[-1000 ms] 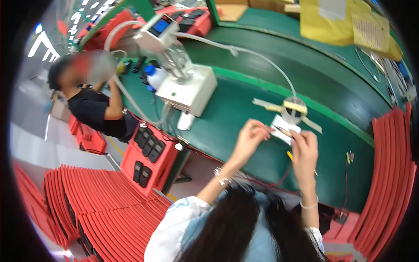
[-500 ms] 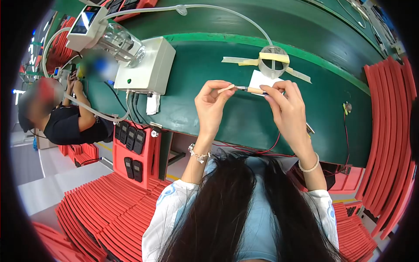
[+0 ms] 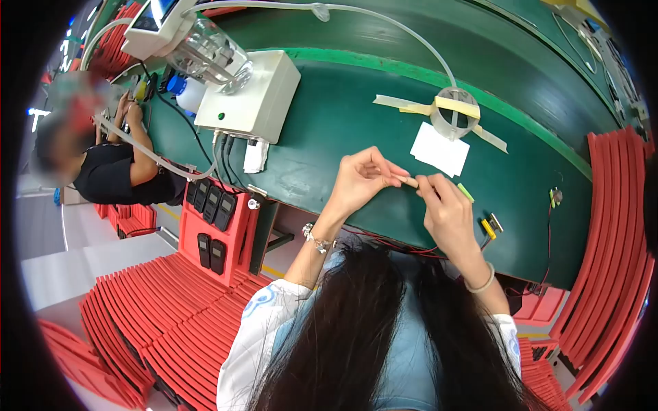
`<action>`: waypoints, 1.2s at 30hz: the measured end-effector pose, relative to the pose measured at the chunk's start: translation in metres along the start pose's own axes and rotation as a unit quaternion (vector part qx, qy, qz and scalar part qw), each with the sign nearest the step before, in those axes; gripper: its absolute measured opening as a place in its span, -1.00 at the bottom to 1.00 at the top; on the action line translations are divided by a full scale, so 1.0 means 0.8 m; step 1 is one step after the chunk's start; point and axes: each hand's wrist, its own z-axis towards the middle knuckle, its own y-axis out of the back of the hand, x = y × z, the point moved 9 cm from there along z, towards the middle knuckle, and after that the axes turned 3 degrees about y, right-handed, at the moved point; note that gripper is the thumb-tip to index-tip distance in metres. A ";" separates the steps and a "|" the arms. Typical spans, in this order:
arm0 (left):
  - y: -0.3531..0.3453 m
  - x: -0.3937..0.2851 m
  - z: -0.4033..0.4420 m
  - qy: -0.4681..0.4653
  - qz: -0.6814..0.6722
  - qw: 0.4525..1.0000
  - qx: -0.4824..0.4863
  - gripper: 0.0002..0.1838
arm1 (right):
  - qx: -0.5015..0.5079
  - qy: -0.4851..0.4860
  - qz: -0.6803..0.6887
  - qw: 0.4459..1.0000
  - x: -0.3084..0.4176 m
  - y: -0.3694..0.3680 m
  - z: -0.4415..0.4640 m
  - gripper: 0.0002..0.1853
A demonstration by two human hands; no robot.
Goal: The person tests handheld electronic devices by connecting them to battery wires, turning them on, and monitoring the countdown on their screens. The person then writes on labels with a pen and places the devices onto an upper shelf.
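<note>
My left hand is closed in a pinch on a short, slim tan cylinder. The fingertips of my right hand pinch its other end, so only a small stretch shows between the two hands. Both hands are above the front part of the green bench. A bright green strip shows just beyond my right hand; whether it lies on the bench I cannot tell. White paper sheets lie past the fingers, by a clear round cup with yellow tape across it.
At the left stands a white box with a clear jar and a hose running to the cup. A small yellow part with wires is right of my hand. Red trays are stacked at the right. A person sits at the left.
Both hands have come lower and closer together. The metal tip seen between them before is now out of sight. The camera view has shifted, so the bench items appear further right.
</note>
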 end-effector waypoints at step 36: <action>-0.159 -0.083 -0.040 -0.135 0.338 0.884 0.294 -0.77 | 0.155 0.098 0.242 0.953 0.072 -0.138 -0.060 -0.56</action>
